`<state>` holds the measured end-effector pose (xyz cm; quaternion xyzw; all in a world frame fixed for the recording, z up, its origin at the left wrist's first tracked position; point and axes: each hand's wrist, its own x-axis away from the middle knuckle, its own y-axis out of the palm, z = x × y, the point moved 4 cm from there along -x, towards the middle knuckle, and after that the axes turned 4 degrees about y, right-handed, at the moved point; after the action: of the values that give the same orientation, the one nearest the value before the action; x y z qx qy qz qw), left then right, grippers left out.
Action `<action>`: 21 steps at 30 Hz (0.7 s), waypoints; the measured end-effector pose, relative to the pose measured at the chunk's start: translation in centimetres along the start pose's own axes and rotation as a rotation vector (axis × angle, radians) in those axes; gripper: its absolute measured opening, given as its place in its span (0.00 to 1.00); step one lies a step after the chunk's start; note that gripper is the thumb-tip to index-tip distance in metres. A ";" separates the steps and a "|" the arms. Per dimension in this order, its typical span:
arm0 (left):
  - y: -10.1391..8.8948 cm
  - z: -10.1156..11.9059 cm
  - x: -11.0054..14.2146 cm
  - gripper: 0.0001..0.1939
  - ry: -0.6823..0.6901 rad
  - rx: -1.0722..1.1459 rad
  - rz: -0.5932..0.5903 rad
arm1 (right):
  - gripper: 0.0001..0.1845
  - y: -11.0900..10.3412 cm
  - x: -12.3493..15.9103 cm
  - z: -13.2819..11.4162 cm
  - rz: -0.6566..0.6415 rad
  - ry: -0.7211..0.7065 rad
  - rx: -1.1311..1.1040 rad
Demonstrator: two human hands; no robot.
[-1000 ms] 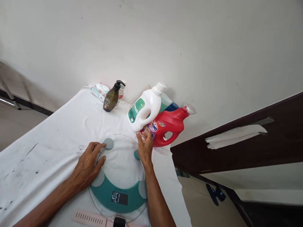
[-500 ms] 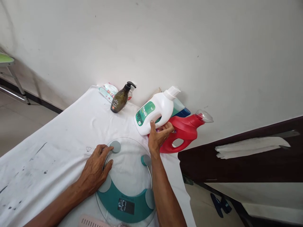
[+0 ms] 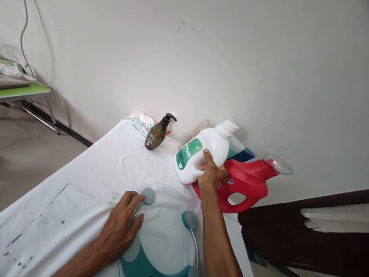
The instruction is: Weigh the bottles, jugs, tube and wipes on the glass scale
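My right hand (image 3: 212,172) is wrapped round the handle of a white laundry detergent bottle (image 3: 186,171) with a green label, which leans to the right. Behind and beside that hand lies a tilted red detergent bottle (image 3: 250,182) with a clear cap. My left hand (image 3: 123,217) rests on the left rim of a round glass bathroom scale (image 3: 170,236), thumb apart from the stretched fingers. One fingertip touches a grey pad of the scale. The scale's teal front part is cut off at the bottom of the view.
A dark pump bottle (image 3: 157,134) stands towards the back of the white-covered table (image 3: 95,169), before a pack of wipes (image 3: 141,125). A blue-capped bottle (image 3: 243,154) is partly hidden behind the white one. The wall (image 3: 184,65) rises behind, and a green folding table (image 3: 31,90) stands left.
The view has shifted, so things sit lower and farther right. My right hand has closed round the white bottle's handle. My left hand stays on the scale's rim.
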<state>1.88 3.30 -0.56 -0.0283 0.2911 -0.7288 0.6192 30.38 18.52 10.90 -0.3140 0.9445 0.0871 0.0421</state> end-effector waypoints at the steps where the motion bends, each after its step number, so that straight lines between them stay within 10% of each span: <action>1: 0.0 0.0 0.0 0.21 -0.002 0.004 -0.005 | 0.26 -0.2 0.3 -0.3 0.015 0.002 -0.021; 13: -0.7 0.5 -0.4 0.21 0.020 0.004 -0.019 | 0.33 -7.4 8.3 -9.5 -0.212 -0.036 -0.150; 21: -1.2 0.8 -0.7 0.19 0.050 -0.017 -0.039 | 0.35 -13.8 15.4 -8.6 -0.276 0.146 -0.095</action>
<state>1.35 3.72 0.88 -0.0210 0.3122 -0.7388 0.5969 26.18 -2.97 15.33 -0.4477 0.8878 0.1022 -0.0300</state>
